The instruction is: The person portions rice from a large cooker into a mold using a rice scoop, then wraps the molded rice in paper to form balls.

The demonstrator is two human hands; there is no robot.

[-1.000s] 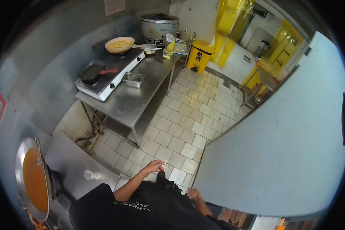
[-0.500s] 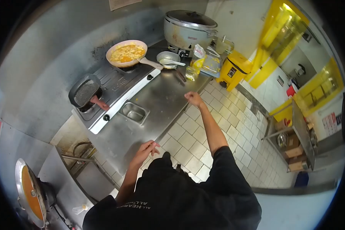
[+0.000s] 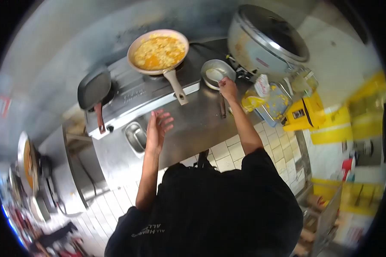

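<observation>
My right hand (image 3: 228,89) is at the rim of a small metal bowl (image 3: 205,77), its fingers closed around the handle of a spoon (image 3: 214,74) that lies in the bowl. My left hand (image 3: 158,127) hovers over the steel counter with fingers spread, holding nothing. Beyond it, a pale frying pan (image 3: 133,58) with egg mixture (image 3: 158,53), yellow and partly set, sits on the stove (image 3: 128,92). The pan's handle (image 3: 176,88) points toward me. A brown handle (image 3: 222,107) lies on the counter below the bowl.
A dark grill pan (image 3: 93,89) occupies the left burner. Near my left hand is a steel container (image 3: 136,138) set in the counter (image 3: 184,132). To the right are a large rice cooker (image 3: 261,47), a tray with yellow bits (image 3: 276,103) and a yellow box (image 3: 306,113).
I have moved closer to the stove. My right hand has reached forward to the bowl and closed on the spoon. My left hand has risen over the counter, fingers spreading.
</observation>
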